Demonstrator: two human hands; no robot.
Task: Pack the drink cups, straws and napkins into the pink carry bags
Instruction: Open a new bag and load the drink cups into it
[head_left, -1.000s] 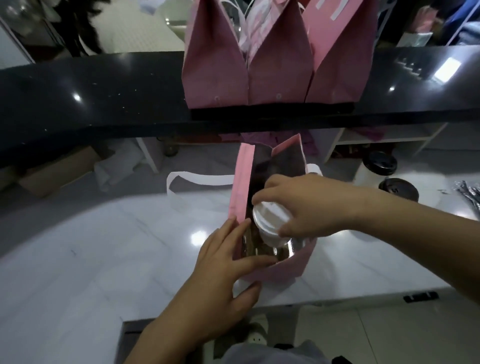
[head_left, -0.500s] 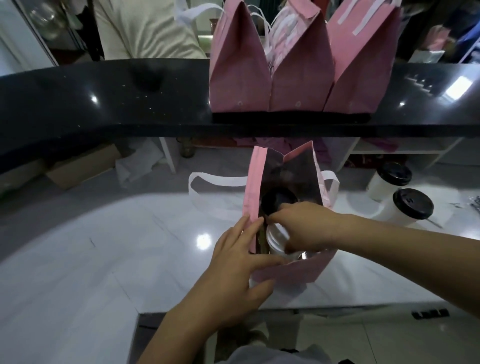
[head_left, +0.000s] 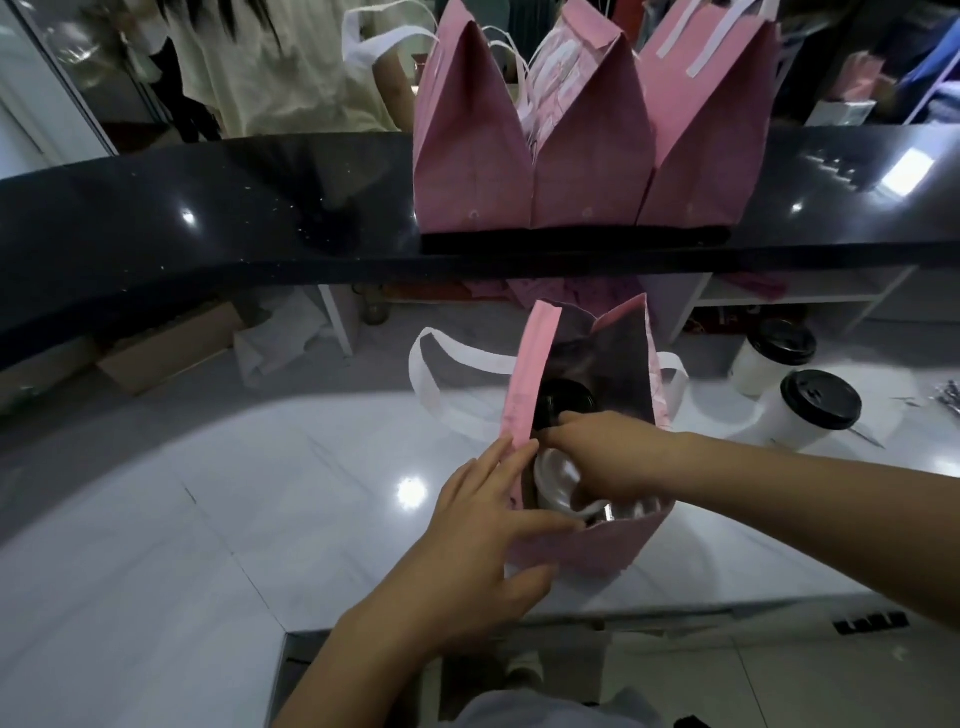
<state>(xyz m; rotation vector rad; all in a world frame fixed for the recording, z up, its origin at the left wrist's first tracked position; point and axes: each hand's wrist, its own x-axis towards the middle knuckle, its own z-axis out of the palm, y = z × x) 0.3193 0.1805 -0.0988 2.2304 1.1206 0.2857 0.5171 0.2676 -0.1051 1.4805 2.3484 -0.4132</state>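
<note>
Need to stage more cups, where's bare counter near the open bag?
Left of the open pink bag and its white handle, the white counter is bare. Right is crowded: two black-lidded cups, the right hand. Three bags fill the black ledge.

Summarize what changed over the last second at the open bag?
The right hand lowered the white-lidded cup from above the rim down into the open pink bag, beside a black-lidded cup already inside; it still grips it. The left hand stayed on the bag's near edge. Two cups on the counter and the three bags on the ledge are unmoved.
</note>
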